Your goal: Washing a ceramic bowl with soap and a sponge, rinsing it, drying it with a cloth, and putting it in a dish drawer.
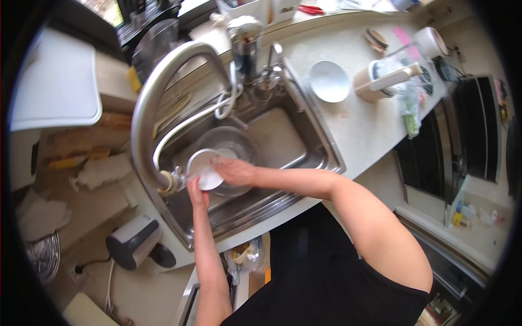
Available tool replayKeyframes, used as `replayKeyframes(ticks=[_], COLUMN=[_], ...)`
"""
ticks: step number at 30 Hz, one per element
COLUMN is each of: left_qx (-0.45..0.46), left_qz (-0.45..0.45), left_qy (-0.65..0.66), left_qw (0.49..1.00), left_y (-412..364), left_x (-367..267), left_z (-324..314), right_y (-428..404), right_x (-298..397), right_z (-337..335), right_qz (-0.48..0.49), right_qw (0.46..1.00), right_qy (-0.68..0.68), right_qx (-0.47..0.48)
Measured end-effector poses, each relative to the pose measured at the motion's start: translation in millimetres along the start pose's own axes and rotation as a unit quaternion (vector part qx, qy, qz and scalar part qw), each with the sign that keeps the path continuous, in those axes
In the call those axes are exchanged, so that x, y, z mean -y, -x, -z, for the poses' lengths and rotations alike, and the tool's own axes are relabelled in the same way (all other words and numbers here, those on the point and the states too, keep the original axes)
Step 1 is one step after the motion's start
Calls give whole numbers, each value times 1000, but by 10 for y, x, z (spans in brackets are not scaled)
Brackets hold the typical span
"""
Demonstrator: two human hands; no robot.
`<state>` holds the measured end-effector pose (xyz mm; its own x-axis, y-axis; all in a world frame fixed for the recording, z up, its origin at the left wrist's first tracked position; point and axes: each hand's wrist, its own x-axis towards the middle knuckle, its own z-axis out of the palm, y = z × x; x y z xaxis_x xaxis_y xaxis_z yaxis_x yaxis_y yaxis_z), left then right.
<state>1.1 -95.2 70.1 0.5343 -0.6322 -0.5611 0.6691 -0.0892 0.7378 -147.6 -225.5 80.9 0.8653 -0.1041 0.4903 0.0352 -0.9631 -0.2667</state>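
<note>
A small white bowl (200,165) is tilted over the stainless steel sink (281,138), close by the mouth of the curved faucet (140,110). My left hand (198,193) grips its near rim from below. At the bowl's right side, my right hand (233,170) has its fingers reaching over the rim toward the inside; blur hides whether they press on it. Below both hands a clear round basin (244,140) sits in the sink, with another pale dish (227,153) partly visible in it behind the bowl.
On the counter right of the sink stand a white bowl (329,81) and a beige container (367,83) with a white handle across it. A plastic bag of greens (412,118) lies near the counter edge. An electric kettle (134,241) is at the lower left. A white hose (183,122) loops behind the faucet.
</note>
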Motion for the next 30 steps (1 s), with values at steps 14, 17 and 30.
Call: replayKeyframes(ticks=[14,17,30], left_qx=[-91,-104,-56], left_qz=[-225,-376,-69], left_qy=[-248,-683,-60], left_qw=[938,617,994], left_y=[106,115,158], left_x=[-130,-125,2], left_z=[-523,-1020,-651], right_y=[-345,-164,-201], right_x=[481,294,258], right_z=[50,-169,-48], right_qz=[-429,-511,-198], right_qw=[787,526,946], right_qy=[-404,-676,-250], right_qx=[183,-76,66])
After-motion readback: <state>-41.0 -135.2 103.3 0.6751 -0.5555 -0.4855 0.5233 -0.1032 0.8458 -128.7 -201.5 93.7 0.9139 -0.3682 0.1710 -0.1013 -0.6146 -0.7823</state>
